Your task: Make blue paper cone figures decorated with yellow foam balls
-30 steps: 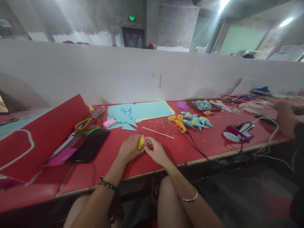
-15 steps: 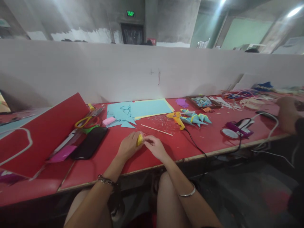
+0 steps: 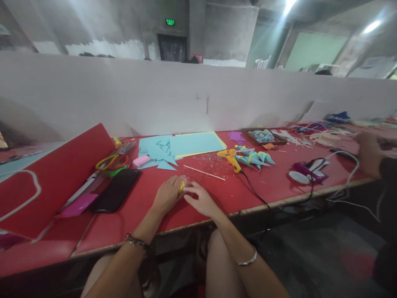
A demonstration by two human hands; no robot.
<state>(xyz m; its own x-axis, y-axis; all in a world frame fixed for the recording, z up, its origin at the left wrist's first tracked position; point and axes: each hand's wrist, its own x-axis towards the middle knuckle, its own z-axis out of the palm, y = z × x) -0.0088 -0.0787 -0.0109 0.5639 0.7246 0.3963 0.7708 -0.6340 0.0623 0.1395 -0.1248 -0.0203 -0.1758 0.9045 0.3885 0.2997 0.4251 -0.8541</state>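
Near the front of the red table, my left hand (image 3: 169, 191) is wrapped round a small yellow thing (image 3: 181, 187). Clear, shiny film seems to surround it, but its kind cannot be made out. My right hand (image 3: 199, 198) meets it from the other side, thumb and fingers bent at its right edge. What lies between the right fingertips is too small to tell. A thin wooden stick (image 3: 204, 172) lies just beyond the hands. Farther right rests a yellow glue gun (image 3: 229, 157) beside blue paper cones (image 3: 254, 157) with yellow trim.
Left are a black phone (image 3: 117, 191), yellow-handled scissors (image 3: 107, 162) and a leaning red board (image 3: 58, 178). Blue paper (image 3: 195, 143) and a pink block (image 3: 141, 161) lie ahead. The glue gun's cord (image 3: 254, 188) crosses the table edge. At far right is another person's hand (image 3: 369, 151).
My right hand has shifted slightly left and closer over the yellow thing, which is now more covered. The camera view has moved a little.
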